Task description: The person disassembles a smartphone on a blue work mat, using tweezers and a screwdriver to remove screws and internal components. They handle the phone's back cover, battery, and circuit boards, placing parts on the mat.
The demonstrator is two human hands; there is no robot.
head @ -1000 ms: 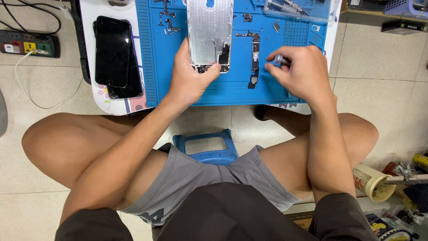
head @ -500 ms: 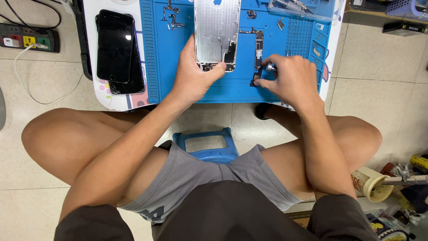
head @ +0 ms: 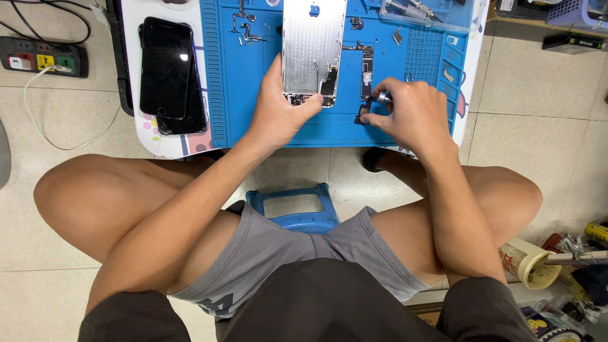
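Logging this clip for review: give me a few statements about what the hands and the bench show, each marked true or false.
1. The left hand rests on the silver phone housing. True.
2. The right hand lies idle on a knee. False: it pinches a small silver-tipped tool over the blue repair mat.
3. Two dark phones lie stacked left of the mat. True.
4. The stool is red. False: blue.

Bright, even light from overhead. Soft shadows under legs on floor tiles (head: 544, 101). Glare patch on black phone screen (head: 166, 66); sheen on silver phone housing (head: 313, 44). Focus sharp throughout; slight wide-angle stretch at edges.
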